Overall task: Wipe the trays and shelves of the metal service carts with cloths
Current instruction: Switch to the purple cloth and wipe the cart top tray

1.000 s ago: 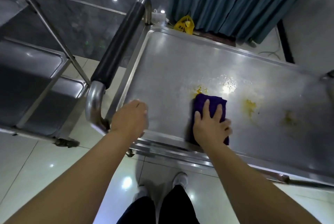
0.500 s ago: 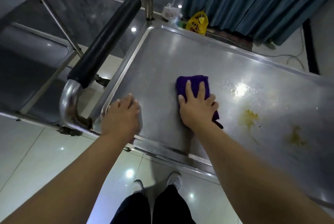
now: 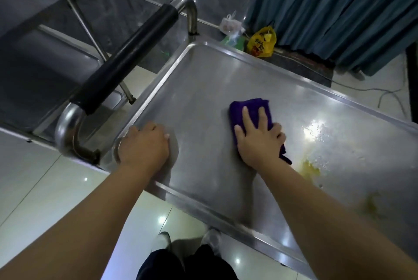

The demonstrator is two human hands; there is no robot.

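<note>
We saw right grip [image 3: 257,137] flat, fingers straight, pressing purple cloth [image 3: 251,108] on tray [image 3: 203,71]; left grip [image 3: 143,144] curled over tray's near corner.

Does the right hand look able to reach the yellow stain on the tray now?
Probably yes: the right hand presses the purple cloth flat close beside the yellow stain, with only bare tray between.

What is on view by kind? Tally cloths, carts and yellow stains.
Purple folded cloth: 1
Stainless steel service carts: 2
Yellow smeared stains: 2
Total: 5
</note>
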